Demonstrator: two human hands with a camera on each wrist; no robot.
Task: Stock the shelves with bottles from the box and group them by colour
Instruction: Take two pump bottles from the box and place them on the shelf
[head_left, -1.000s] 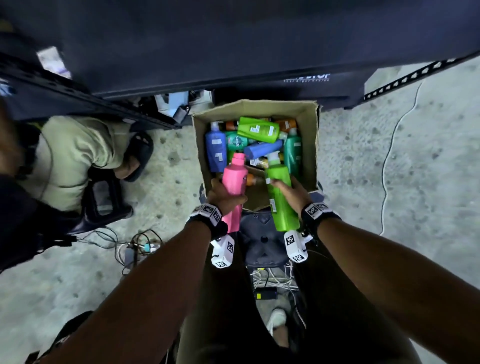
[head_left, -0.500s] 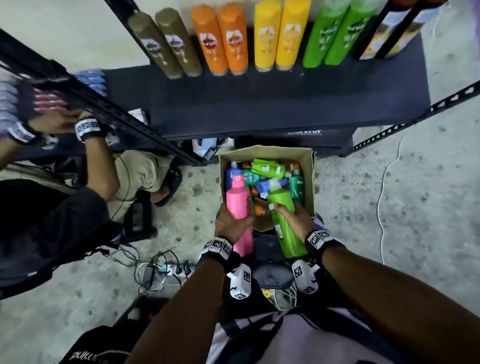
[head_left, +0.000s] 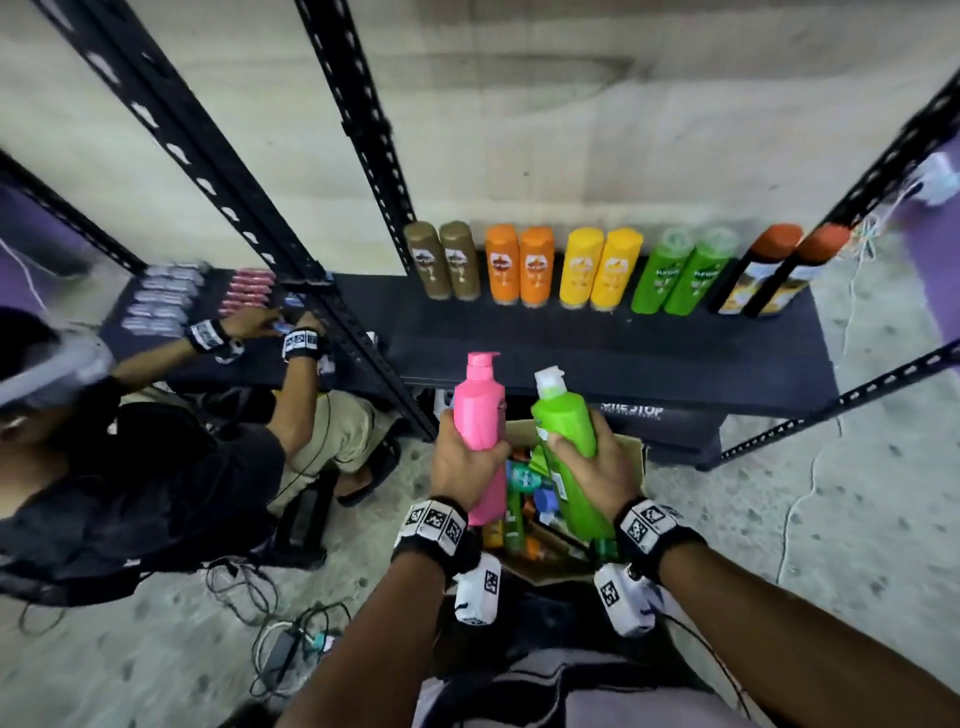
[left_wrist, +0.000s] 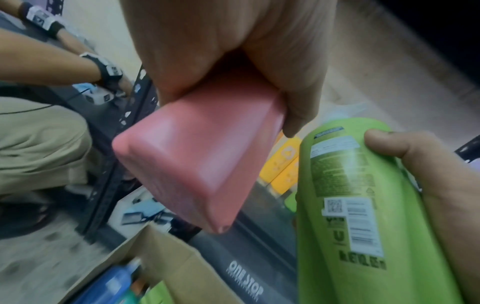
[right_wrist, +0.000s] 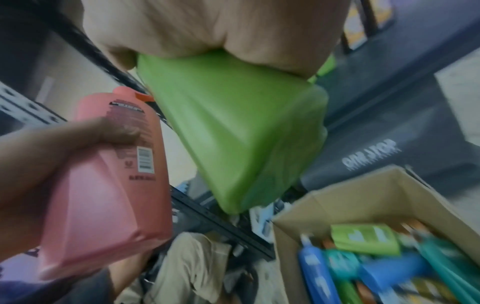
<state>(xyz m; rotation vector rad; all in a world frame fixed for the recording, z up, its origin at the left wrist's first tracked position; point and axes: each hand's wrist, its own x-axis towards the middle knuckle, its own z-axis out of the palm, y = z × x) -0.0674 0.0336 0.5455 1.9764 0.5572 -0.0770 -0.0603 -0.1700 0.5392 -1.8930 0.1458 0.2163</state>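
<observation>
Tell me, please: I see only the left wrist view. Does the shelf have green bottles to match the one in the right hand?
Observer: Yes. In the head view a green pair stands on the shelf, between the yellow pair and two black bottles. The held green bottle has its group.
Operator: And is there pink in that row?
Observer: None. The pink bottle in the left hand has no match in that row.
Operator: Is the box empty?
Observer: No. The right wrist view shows the box with many mixed-colour bottles inside.
</observation>
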